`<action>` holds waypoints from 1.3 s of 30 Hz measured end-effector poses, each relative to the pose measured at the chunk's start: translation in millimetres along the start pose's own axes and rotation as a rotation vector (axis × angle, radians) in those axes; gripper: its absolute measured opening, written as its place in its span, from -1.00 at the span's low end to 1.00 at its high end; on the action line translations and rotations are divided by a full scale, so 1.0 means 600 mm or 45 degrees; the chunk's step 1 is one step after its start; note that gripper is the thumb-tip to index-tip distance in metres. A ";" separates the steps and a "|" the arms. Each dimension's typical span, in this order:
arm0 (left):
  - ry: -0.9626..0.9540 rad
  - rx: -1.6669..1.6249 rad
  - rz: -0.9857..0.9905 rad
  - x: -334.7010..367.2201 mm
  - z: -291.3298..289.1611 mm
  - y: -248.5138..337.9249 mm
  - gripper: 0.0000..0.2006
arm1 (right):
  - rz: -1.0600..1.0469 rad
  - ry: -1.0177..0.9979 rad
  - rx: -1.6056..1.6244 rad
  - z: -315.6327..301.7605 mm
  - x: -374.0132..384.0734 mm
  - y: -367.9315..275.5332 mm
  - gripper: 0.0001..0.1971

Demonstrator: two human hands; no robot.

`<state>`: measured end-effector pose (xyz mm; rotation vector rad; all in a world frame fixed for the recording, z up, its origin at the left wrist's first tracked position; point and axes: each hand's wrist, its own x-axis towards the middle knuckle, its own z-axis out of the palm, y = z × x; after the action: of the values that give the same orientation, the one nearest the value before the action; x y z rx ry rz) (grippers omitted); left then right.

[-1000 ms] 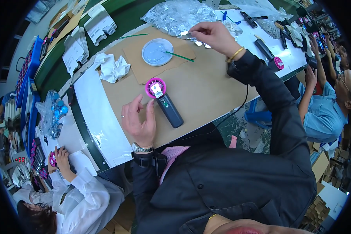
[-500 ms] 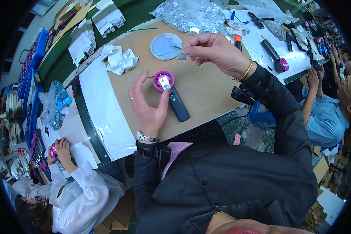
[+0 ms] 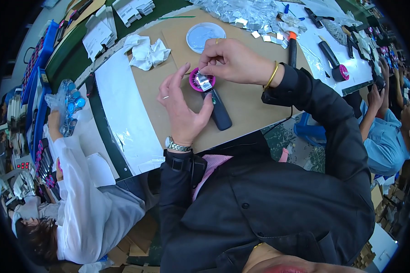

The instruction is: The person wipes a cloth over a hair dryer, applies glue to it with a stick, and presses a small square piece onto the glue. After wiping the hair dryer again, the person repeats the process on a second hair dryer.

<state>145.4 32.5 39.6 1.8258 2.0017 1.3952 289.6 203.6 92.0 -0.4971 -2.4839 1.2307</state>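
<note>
On the brown board lies a black-handled device [image 3: 221, 111] with a round pink head [image 3: 192, 82]. Small shiny silver squares [image 3: 203, 83] show in the pink head. My left hand [image 3: 184, 102] curves beside the head with fingers and thumb spread, the thumb tip close to the top of the handle. From above, my right hand [image 3: 234, 63] comes over the head with thumb and forefinger pinched at the upper silver piece. Its fingertips partly hide that piece. A round white-rimmed dish [image 3: 206, 37] sits just beyond my right hand.
Crumpled white tissue [image 3: 146, 52] lies left of the dish. Loose silver squares [image 3: 273, 38], an orange-and-black tool [image 3: 292, 50] and a second pink-headed device [image 3: 335, 63] are at the right. A co-worker in white [image 3: 86, 200] sits at left, another in blue [image 3: 380, 141] at right.
My right hand has brought the silver square from beside the dish down to the pink head. My left thumb has moved off the silver piece there. The white-sleeved co-worker reaches farther forward.
</note>
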 end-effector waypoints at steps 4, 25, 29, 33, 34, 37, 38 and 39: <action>-0.004 0.026 -0.001 -0.002 0.001 -0.003 -0.17 | 0.028 -0.048 -0.019 0.005 0.004 0.005 -0.87; 0.049 0.020 0.035 -0.006 0.012 -0.015 -0.19 | 0.027 -0.152 -0.224 0.003 0.029 0.007 -0.88; 0.044 0.013 0.046 -0.008 0.013 -0.017 -0.20 | -0.071 -0.076 -0.296 0.007 0.013 -0.004 -0.86; 0.046 0.008 0.048 -0.007 0.011 -0.018 -0.21 | -0.229 0.034 -0.460 0.022 0.004 -0.008 -0.87; 0.045 0.005 0.048 -0.007 0.011 -0.019 -0.21 | -0.227 0.034 -0.461 0.023 0.003 -0.008 -0.87; 0.047 0.000 0.070 -0.006 0.013 -0.022 -0.23 | -0.165 0.109 -0.466 0.024 0.005 -0.009 -0.87; 0.045 -0.003 0.072 -0.005 0.014 -0.021 -0.23 | -0.162 0.111 -0.468 0.022 0.008 -0.011 -0.87; 0.050 -0.004 0.067 -0.007 0.013 -0.022 -0.24 | -0.062 0.040 -0.472 0.019 0.016 -0.019 -0.87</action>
<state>141.4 35.1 24.4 1.8770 1.9825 1.4585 274.6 193.5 96.0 -0.5353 -2.6885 0.7367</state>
